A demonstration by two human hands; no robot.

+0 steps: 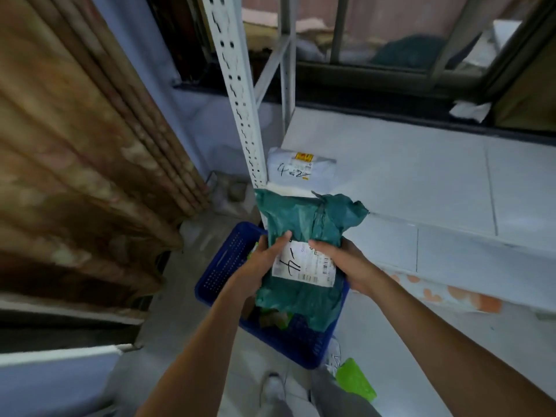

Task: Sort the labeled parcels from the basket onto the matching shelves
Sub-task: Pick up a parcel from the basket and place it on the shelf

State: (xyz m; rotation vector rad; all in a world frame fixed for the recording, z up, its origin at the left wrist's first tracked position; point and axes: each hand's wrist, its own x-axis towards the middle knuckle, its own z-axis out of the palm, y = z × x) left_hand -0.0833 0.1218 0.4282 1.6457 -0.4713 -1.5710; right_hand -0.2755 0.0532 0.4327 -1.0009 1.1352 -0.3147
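Both hands hold a teal plastic parcel [307, 224] above the blue basket [222, 266]. Its white label bears a handwritten 4. My left hand [264, 266] grips the parcel's left edge, thumb on top beside the label. My right hand [343, 260] grips the right edge, thumb on the label. The parcel's far end reaches over the front of the white shelf [421, 176]. A white parcel [301, 168], also marked 4, lies on that shelf next to the upright. A few green packets show inside the basket under the teal parcel.
A white perforated shelf upright [240, 94] rises just behind the basket. A brown curtain [75, 145] hangs at the left. A green packet [355, 380] lies on the floor near my feet. A lower shelf edge with an orange-patterned sheet [460, 296] is at the right.
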